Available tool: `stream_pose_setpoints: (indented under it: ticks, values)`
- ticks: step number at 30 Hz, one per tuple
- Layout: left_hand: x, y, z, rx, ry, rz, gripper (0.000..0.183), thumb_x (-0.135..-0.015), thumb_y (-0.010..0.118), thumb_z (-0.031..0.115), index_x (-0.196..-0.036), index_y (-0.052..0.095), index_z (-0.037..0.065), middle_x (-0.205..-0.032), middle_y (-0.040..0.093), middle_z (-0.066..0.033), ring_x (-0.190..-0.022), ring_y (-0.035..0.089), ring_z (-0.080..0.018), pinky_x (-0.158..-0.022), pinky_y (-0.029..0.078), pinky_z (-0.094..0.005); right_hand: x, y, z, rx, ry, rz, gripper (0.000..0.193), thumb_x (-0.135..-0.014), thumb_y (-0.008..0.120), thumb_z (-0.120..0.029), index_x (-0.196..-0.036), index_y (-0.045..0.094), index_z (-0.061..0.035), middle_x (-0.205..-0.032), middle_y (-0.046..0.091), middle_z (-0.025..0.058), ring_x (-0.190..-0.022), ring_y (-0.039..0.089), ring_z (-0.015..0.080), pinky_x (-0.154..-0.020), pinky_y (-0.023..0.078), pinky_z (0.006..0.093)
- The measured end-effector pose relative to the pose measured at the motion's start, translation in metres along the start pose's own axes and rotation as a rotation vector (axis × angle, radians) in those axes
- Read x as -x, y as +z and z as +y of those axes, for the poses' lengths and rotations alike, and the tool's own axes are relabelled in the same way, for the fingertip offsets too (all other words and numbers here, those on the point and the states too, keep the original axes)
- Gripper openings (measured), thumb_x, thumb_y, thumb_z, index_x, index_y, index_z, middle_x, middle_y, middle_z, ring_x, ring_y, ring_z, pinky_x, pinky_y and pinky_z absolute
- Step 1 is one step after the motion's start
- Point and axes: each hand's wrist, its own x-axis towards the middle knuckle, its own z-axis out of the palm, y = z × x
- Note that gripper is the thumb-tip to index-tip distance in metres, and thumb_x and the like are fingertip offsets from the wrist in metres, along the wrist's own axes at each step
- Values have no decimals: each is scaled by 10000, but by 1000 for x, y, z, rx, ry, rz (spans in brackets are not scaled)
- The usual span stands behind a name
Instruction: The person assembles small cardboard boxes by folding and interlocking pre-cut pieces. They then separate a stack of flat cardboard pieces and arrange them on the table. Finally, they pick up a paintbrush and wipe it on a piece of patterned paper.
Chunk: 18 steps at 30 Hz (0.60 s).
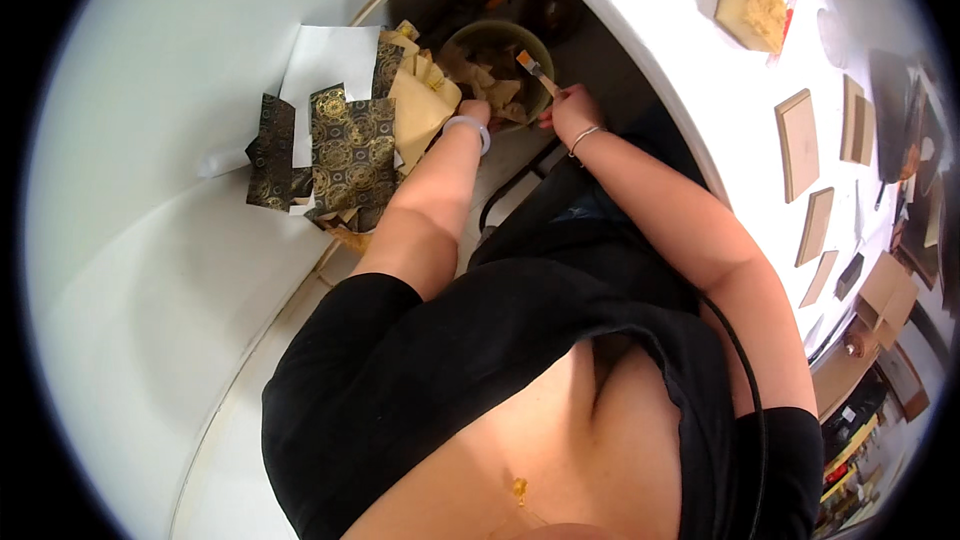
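Note:
A round green bin (455,40) sits low at the upper middle, filled with crumpled tan paper scraps (490,75). My left hand (477,112), with a pale bangle on the wrist, reaches to the bin's near rim and is mostly hidden behind the wrist; whether it holds a scrap I cannot tell. My right hand (567,110), wearing a thin bracelet, is closed on the wooden handle of a small brush (533,67), whose bristles point over the bin.
Black-and-gold patterned paper pieces (345,145), tan sheets (420,105) and a white sheet (330,60) lie left of the bin on a white surface. A white table (700,70) to the right carries several brown boards (798,140), a yellowish block (752,10) and small boxes (885,290).

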Motion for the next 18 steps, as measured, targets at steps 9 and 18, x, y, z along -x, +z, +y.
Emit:
stream_pose_setpoints:
  ticks: [9,18]
  values:
    - [28,-24,13,304,48,-266,237,-975,557,208,-840,691,67,-690,646,-112,-503,546,-250,-473,422,-392,120,-55,-87,-234,-193,-381,326,-1150,413,-244,-1326,537,1,-1033,776,112,-927,747,169,-780,528,277]
    - [200,-53,60,5,667,-102,328,-994,751,295,-838,746,6,-689,689,-72,-638,658,-149,-624,546,-317,268,-274,-114,-286,-704,93,261,-1106,575,-222,-1196,720,-24,-939,742,31,-877,704,107,-778,517,246]
